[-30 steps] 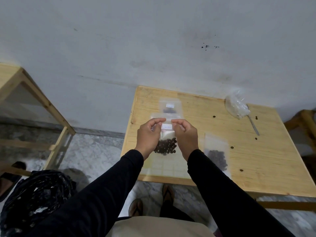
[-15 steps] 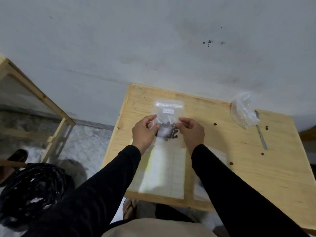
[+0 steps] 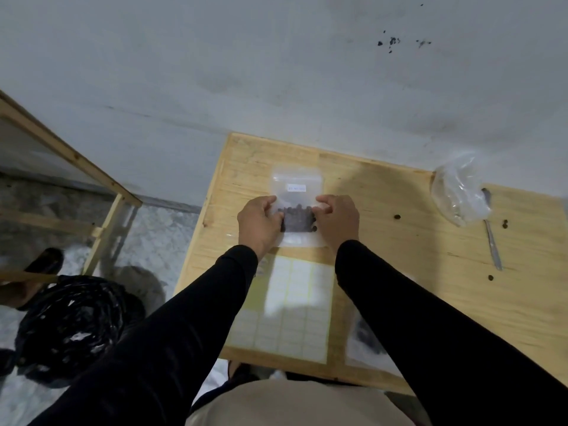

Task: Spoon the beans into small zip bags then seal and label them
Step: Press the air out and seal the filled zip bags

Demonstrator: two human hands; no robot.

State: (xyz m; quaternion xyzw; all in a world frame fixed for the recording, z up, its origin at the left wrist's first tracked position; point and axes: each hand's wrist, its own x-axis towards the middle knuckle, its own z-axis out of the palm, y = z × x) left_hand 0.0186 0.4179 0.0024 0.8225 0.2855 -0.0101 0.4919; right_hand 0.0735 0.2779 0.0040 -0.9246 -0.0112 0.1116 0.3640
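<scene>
A small clear zip bag (image 3: 297, 179) with a white label near its top and dark beans (image 3: 296, 221) in its lower half lies at the far middle of the wooden table (image 3: 399, 272). My left hand (image 3: 259, 221) pinches the bag's left edge. My right hand (image 3: 338, 219) pinches its right edge. Just below the bag, between my forearms, lies a sheet of white labels (image 3: 295, 305). A second bag of beans (image 3: 364, 336) lies near the front edge, partly hidden by my right sleeve.
A large crumpled clear bag (image 3: 458, 192) sits at the back right with a metal spoon (image 3: 491, 244) beside it. Several loose beans (image 3: 397, 216) dot the table's right half. On the floor to the left are a black plastic bag (image 3: 70, 327) and a wooden frame (image 3: 61, 155).
Both hands have carried the labelled bag away from me and down to the far middle of the table, keeping their pinch on its edges. The view has shifted closer over the table.
</scene>
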